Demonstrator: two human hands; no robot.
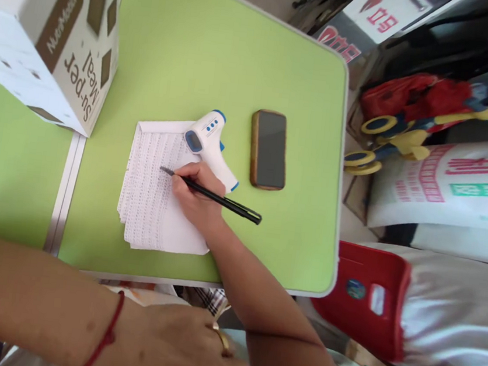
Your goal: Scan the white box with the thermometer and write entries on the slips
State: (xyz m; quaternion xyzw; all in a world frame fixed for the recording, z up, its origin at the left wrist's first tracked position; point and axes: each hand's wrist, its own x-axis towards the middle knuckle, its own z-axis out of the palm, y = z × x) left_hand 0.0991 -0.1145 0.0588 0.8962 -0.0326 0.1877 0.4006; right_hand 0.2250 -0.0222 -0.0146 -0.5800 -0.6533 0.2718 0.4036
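My right hand [201, 196] pinches a black pen [232, 206] whose tip touches a stack of white sheets [149, 196] filled with rows of small handwriting. The right part of the top sheet is bare under my hand. A white and blue infrared thermometer [213, 147] lies on the upper right corner of the sheets, just above my fingers. Below the table edge, my left hand [181, 346] lies close to my right forearm, wearing a gold ring and a red string bracelet. Its fingertips are hidden or cut off at the bottom of the picture.
A phone [270, 149] in a brown-edged case lies right of the thermometer on the green table [240, 59]. A large printed carton [66, 39] stands at the upper left. Beyond the right edge are a red plastic stool [366, 303], white sacks [455, 183] and a yellow-blue wheeled object [394, 135].
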